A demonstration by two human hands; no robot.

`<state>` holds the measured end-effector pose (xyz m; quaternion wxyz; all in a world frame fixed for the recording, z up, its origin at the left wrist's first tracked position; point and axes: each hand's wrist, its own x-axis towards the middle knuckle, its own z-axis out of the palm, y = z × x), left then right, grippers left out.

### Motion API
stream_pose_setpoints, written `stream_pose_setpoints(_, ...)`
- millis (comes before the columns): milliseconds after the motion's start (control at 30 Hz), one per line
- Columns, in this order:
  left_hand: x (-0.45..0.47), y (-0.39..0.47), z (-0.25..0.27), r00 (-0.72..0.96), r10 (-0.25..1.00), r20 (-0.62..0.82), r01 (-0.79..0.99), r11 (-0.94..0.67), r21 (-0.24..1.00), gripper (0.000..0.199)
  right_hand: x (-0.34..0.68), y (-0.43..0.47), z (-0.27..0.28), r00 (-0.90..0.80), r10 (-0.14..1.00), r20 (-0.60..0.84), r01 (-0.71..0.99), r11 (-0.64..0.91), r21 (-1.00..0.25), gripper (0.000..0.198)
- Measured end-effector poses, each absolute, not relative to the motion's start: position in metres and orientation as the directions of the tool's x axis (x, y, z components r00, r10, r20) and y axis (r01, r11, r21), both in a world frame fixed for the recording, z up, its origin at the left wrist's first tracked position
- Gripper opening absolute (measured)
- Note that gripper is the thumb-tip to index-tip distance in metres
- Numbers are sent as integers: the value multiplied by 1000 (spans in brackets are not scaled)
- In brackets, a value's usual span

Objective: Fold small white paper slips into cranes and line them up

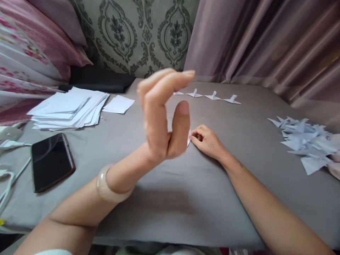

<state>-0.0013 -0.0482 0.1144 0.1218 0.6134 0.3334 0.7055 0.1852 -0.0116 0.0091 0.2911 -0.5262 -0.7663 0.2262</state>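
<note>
My left hand [164,117] is raised close to the camera, a pale bangle [106,186] around its wrist. Its fingers are bent forward and stand apart from the thumb, with nothing between them. Lower and further off, my right hand [207,141] rests on the grey cloth with thumb and fingers pinched at the edge of a white piece of paper [189,138]. Most of that paper is hidden behind my left hand, so its shape cannot be made out. Beyond the hands stands a row of folded paper birds [214,96], partly covered by my left fingers.
A stack of white paper sheets [69,108] lies at left, beside a smaller square paper pile [119,104]. Nearer are a dark phone [51,163] and white cables [12,184]. Several folded paper birds [308,138] are heaped at right. A curtain [239,42] hangs behind.
</note>
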Motion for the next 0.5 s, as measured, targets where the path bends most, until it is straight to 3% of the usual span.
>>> stream_pose_setpoints(33,0,-42,107,-208,518,830,304,-772,558,26,185,-12,9,-277,938,208,680,344,-648,9)
stream_pose_setpoints(100,2,-21,81,-107,599,794,361,-721,592,25,184,-12,9,-276,940,199,688,338,-642,10)
stream_pose_setpoints(200,-3,13,38,-74,872,483,360,-429,829,26,183,-13,10,-263,944,201,693,330,-641,9)
stream_pose_setpoints(267,-8,25,20,-14,964,265,349,-244,905,28,182,-14,12,-255,946,201,687,323,-650,8)
stream_pose_setpoints(400,-11,21,13,43,982,186,229,-191,955,35,184,-13,14,-235,957,168,609,279,-742,19)
stream_pose_setpoints(500,-10,16,17,23,989,147,188,-149,971,36,186,-11,18,-99,993,65,475,104,-874,29)
